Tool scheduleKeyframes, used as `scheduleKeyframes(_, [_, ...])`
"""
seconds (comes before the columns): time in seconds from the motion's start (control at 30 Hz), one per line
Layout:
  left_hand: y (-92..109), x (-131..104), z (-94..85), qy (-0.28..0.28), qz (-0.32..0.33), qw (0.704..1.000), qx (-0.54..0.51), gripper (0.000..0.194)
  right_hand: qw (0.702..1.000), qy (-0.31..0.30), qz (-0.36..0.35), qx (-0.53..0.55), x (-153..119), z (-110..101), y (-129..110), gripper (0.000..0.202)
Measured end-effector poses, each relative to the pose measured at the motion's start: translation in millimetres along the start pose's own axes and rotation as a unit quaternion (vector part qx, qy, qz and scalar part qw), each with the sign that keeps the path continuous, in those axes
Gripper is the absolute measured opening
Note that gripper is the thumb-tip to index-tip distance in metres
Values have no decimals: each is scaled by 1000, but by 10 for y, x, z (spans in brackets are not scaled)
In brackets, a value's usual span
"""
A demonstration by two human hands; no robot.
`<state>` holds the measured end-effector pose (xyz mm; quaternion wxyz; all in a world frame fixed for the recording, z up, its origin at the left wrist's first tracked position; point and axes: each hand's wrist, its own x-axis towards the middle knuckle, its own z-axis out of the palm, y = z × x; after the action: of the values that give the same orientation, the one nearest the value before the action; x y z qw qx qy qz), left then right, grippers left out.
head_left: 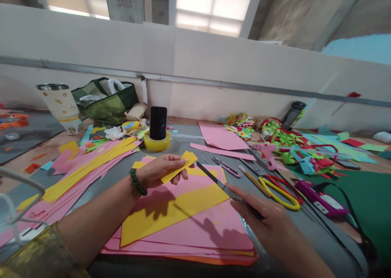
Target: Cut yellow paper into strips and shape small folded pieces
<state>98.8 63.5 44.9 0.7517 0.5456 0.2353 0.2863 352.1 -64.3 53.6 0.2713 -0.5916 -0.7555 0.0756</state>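
My left hand (165, 170), with a dark green bead bracelet (138, 183) at the wrist, pinches a small folded piece of yellow paper (174, 172). In my right hand (262, 212) is a slim dark knife (215, 181), its tip pointing up and left, just short of the paper's right end. Both hands are above a stack of pink sheets (195, 235). A wide yellow paper strip (183, 210) lies slantwise over the stack, with shadows of the hands and knife on it.
Yellow-handled scissors (282, 198), thread snips (227, 166) and a pink glue gun (265, 153) lie to the right, near a purple power strip (322, 198). A phone (158, 123) stands in a tape roll (157, 143). Cut strips (91, 172) and a tumbler (62, 109) are left.
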Motion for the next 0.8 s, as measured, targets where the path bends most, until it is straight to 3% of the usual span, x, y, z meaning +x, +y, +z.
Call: scheduleKeyframes(0.8, [-16,-2,8,-18,-3,1000,-2,30,999,22,-22,-30,22,6,-15,35])
